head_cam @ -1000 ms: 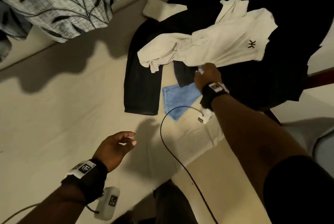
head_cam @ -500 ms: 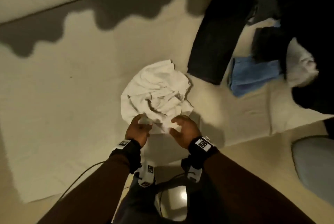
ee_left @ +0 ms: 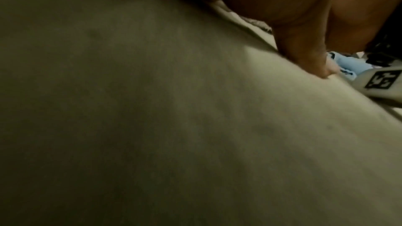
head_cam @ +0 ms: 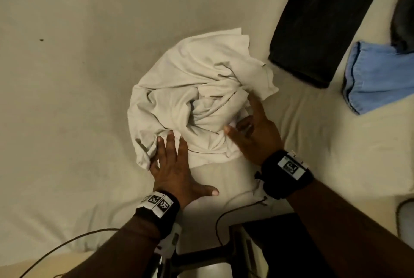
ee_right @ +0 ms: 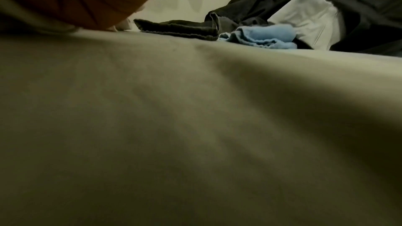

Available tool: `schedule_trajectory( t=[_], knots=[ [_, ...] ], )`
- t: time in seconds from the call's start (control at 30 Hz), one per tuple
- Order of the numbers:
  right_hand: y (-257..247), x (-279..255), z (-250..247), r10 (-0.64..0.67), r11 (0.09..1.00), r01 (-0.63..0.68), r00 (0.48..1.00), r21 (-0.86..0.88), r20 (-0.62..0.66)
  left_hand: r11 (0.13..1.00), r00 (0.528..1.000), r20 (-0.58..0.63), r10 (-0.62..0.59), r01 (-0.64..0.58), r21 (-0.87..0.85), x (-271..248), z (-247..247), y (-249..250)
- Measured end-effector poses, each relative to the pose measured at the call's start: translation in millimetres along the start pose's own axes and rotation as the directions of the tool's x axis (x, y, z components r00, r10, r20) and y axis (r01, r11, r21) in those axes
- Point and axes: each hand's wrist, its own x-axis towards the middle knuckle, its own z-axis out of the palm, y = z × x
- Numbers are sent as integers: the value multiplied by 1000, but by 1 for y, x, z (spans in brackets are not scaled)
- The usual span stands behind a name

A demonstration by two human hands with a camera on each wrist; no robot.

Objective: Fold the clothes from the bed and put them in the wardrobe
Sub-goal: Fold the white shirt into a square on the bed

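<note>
Here, a crumpled white shirt lies in the centre of the head view on the bed. The left hand rests flat at the shirt's lower edge — fingers straight, gripping nothing. The right hand lies spread and open against its right side. At upper right lie black trousers and a blue garment.

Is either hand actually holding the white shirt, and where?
Neither grips it. The left hand and right hand lie flat at the white shirt's near edge.
</note>
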Motion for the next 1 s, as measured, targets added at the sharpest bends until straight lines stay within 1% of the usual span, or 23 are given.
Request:
schedule_trajectory(
  t=[0.1, 0.17, 0.23, 0.27, 0.33, 0.37, 0.4, 0.43, 0.47, 0.5, 0.57, 0.6, 0.67, 0.7, 0.73, 0.77, 0.8, 0.83, 0.87, 0.9, 0.93, 0.97, 1.0],
  knots=[
    [-7, 6, 3, -25, 1000, 25, 994, -8, -102, 998, 996, -59, 68, -68, -1, -4, 5, -5],
    [-19, -1, 4, -24, 1000, 25, 992, 10, -125, 991, 989, -89, 115, -120, -51, -8, 3, -7],
    [-36, -17, 3, 16, 970, -13, 1000, 242, -12, 964, 973, -157, 166, -194, -183, -16, -5, -8],
    [-50, -35, 0, 17, 922, -49, 996, 383, 85, 921, 956, -229, 185, -250, -299, -30, -13, -7],
    [-80, -79, -6, -11, 803, -152, 963, 576, 270, 753, 917, -380, 124, -336, -565, -55, -27, -3],
    [-92, -100, -5, -45, 764, -189, 938, 617, 344, 670, 909, -413, 53, -340, -660, -68, -37, 2],
    [-103, -123, -3, -88, 736, -210, 913, 644, 399, 608, 917, -399, -3, -315, -728, -82, -46, 6],
    [-113, -147, -2, -126, 717, -222, 891, 661, 436, 592, 932, -361, -38, -270, -759, -99, -56, 7],
    [-119, -167, 1, -154, 707, -231, 873, 669, 464, 607, 941, -335, -50, -238, -759, -110, -64, 8],
    [-124, -189, 1, -178, 715, -213, 865, 665, 469, 619, 935, -347, -76, -228, -751, -123, -72, 3],
    [-121, -214, 1, -173, 713, -189, 885, 675, 431, 598, 893, -409, -189, -225, -769, -135, -88, -10],
    [-122, -227, -4, -129, 704, -171, 924, 689, 361, 564, 858, -452, -246, -252, -786, -148, -99, -18],
    [-113, -239, -17, 36, 688, -140, 987, 712, 159, 539, 780, -546, -307, -330, -775, -170, -123, -34],
    [-108, -243, -26, 113, 712, -141, 990, 688, 87, 552, 735, -610, -295, -390, -737, -183, -138, -38],
    [-102, -247, -33, 152, 759, -160, 986, 632, 68, 563, 679, -687, -259, -472, -679, -194, -153, -40],
    [-99, -254, -41, 146, 837, -179, 984, 518, 104, 567, 634, -749, -194, -551, -613, -214, -168, -38],
    [-103, -263, -50, 110, 930, -163, 979, 331, 173, 568, 588, -802, -103, -628, -533, -232, -183, -33],
    [-112, -275, -61, 44, 994, -62, 978, 86, 205, 582, 557, -830, 9, -678, -449, -252, -196, -27],
    [-124, -284, -71, -57, 984, 86, 981, -154, 183, 616, 554, -819, 145, -699, -363, -269, -206, -18],
    [-141, -290, -80, -197, 937, 220, 974, -272, 110, 651, 567, -776, 275, -704, -284, -287, -216, -7],
    [-163, -298, -91, -346, 902, 342, 938, -262, 33, 673, 581, -715, 389, -709, -210, -306, -222, 2],
    [-185, -302, -98, -478, 865, 466, 878, -186, -20, 677, 600, -643, 476, -717, -168, -318, -227, 11],
    [-210, -308, -106, -582, 809, 572, 812, -136, -41, 658, 599, -585, 547, -740, -143, -333, -233, 20]
  ],
)
